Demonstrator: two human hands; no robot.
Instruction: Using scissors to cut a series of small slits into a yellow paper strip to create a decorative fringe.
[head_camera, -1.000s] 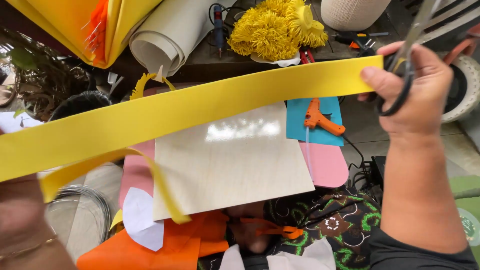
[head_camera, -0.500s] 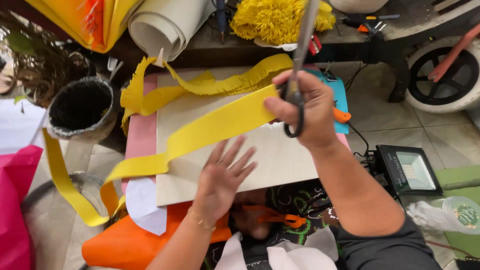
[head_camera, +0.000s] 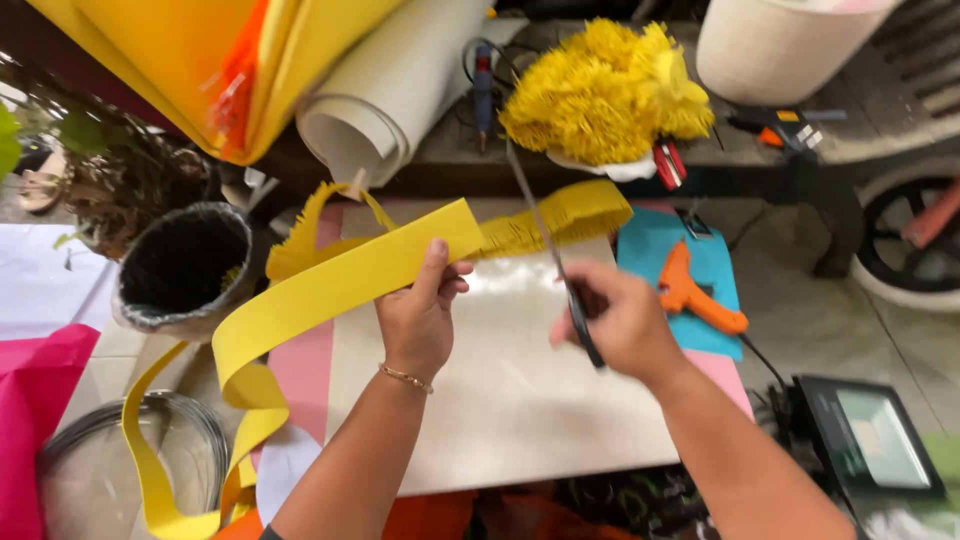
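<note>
My left hand (head_camera: 420, 315) pinches a long yellow paper strip (head_camera: 330, 290) near its upper end, above a pale board (head_camera: 510, 400). The strip trails down to the left and curls near the floor. My right hand (head_camera: 620, 320) grips black-handled scissors (head_camera: 555, 260), blades pointing up toward the strip's end. A fringed yellow strip (head_camera: 560, 218) lies just behind the blades. The two hands are close together over the board.
A yellow fringed pompom (head_camera: 600, 90) sits on the dark bench behind. An orange glue gun (head_camera: 695, 290) lies on blue paper (head_camera: 660, 245) to the right. A dark pot (head_camera: 180, 265), rolled white sheet (head_camera: 400, 90), coiled wire (head_camera: 150, 430) and pink paper (head_camera: 35, 420) stand left.
My left hand went from flat on the board to gripping the yellow strip. My right hand with the scissors dropped lower and moved right. The view shifted closer.
</note>
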